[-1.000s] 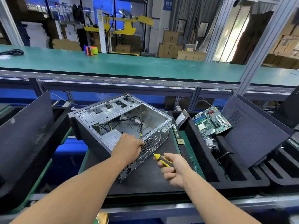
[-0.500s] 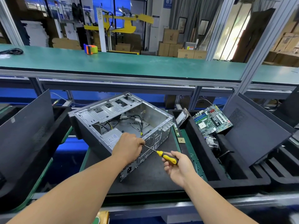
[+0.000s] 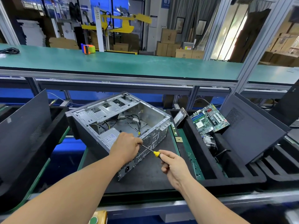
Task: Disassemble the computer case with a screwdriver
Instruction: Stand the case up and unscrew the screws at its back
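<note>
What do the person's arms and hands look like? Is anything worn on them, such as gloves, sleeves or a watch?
Both forearms are bare up to the picture's lower edge: no sleeves show. The left hand and the right hand wear no gloves. No ring, watch or wristband can be seen on either, and no markings show.

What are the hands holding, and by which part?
The right hand grips the screwdriver by its yellow handle. The left hand rests on the computer case near the shaft's tip.
</note>
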